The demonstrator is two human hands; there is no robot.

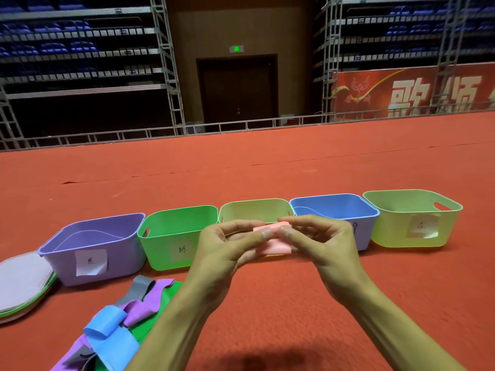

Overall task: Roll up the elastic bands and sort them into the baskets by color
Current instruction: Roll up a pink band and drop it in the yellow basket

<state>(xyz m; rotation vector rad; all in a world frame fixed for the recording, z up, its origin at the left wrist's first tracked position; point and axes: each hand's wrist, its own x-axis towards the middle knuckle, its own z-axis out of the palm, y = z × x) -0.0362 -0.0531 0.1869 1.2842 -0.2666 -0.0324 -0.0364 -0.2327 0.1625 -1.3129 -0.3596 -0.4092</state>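
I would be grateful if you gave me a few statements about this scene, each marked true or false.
1. The left hand and the right hand both pinch the pink band. True.
2. The pile of loose bands lies right of the hands. False: it lies at the lower left.
3. The leftmost basket in the row is the purple basket. True.
4. The green basket bears no label. False: a white label sits on its front.

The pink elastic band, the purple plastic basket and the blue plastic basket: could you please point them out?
pink elastic band (280,246): head view, lower face.
purple plastic basket (126,263): head view, front wall.
blue plastic basket (342,206): head view, inner wall.
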